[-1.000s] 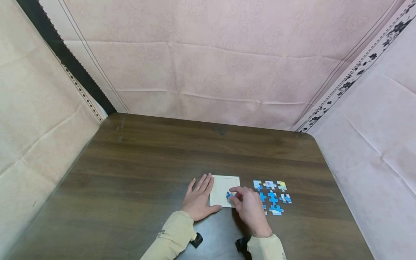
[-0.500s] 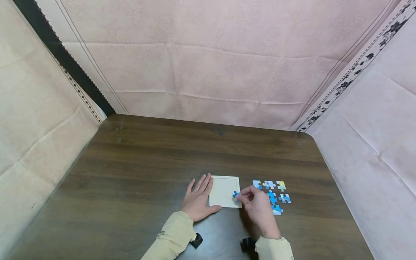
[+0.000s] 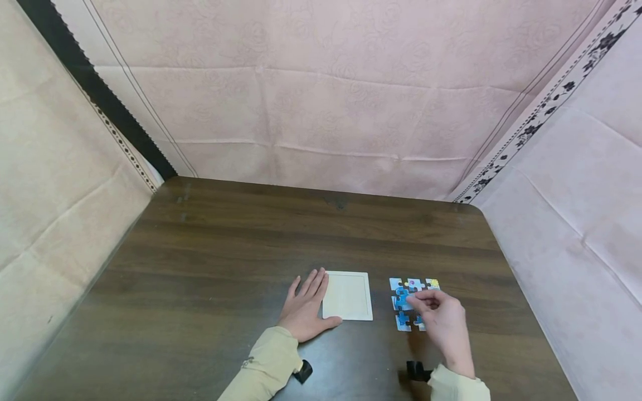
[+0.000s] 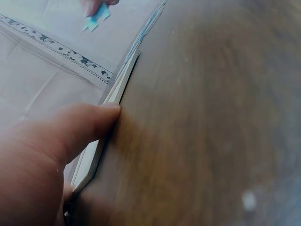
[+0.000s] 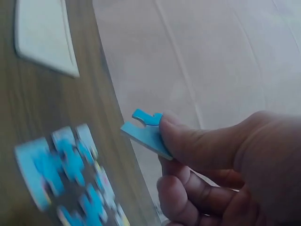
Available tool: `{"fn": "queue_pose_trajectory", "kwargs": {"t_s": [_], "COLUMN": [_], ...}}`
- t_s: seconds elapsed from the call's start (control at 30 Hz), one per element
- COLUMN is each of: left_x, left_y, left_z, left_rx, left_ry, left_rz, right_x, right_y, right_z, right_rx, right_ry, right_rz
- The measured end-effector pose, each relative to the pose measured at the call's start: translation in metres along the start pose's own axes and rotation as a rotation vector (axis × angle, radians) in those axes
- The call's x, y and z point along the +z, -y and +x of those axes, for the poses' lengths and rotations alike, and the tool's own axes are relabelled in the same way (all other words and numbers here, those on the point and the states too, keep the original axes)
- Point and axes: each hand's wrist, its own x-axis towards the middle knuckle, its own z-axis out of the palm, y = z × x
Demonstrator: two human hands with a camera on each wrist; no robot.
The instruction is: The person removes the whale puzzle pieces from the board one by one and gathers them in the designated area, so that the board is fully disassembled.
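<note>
A shallow cream-coloured puzzle tray [image 3: 351, 295] lies flat on the table, its bare inside facing up. My left hand [image 3: 305, 311] rests along the tray's left side with fingers stretched out. In the left wrist view its thumb [image 4: 89, 125] touches the tray's near edge. Thumb and fingers of my right hand [image 3: 445, 326] pinch a light-blue jigsaw puzzle piece [image 5: 146, 135], raised above the table. Below and around that hand lie several loose puzzle pieces [image 3: 395, 284], mostly blue, partly hidden by it in the head view.
The brown wooden table [image 3: 241, 234] extends to a far edge, beyond which hangs a pale pink cloth [image 3: 311, 111]. More pale cloth with a floral border [image 3: 531, 131] hangs along the right side. A black strap part [image 3: 303, 371] sits at the left wrist.
My right hand has moved right, from over the tray to above the loose pieces, carrying the pinched puzzle piece. The left hand has stayed on the tray.
</note>
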Motion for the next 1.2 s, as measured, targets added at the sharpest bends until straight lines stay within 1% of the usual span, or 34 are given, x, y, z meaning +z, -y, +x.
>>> {"fn": "queue_pose_trajectory", "kwargs": {"t_s": [0.23, 0.37, 0.53, 0.63, 0.7, 1.07, 1.2], "left_x": [0.000, -0.001, 0.000, 0.000, 0.000, 0.000, 0.002], "left_y": [0.000, 0.000, 0.000, 0.000, 0.000, -0.001, 0.000], "left_z": [0.000, 0.000, 0.000, 0.000, 0.001, 0.001, 0.001], "left_rx": [-0.001, -0.004, -0.008, -0.008, -0.008, -0.009, -0.013], "left_ry": [0.005, 0.004, 0.007, 0.008, 0.008, 0.011, 0.014], "left_rz": [0.004, 0.006, 0.009, 0.008, 0.005, 0.004, -0.006], "right_x": [-0.026, -0.034, -0.038, -0.037, -0.036, -0.034, -0.031], "right_y": [-0.027, -0.042, -0.058, -0.063, -0.065, -0.071, -0.073], "right_z": [0.003, 0.004, 0.006, 0.006, 0.007, 0.008, 0.009], "right_rx": [0.178, 0.241, 0.270, 0.312, 0.339, 0.370, 0.404], "right_ry": [-0.050, -0.074, -0.073, -0.053, -0.038, 0.010, 0.026], "right_rz": [-0.034, -0.053, -0.081, -0.090, -0.084, -0.099, -0.102]}}
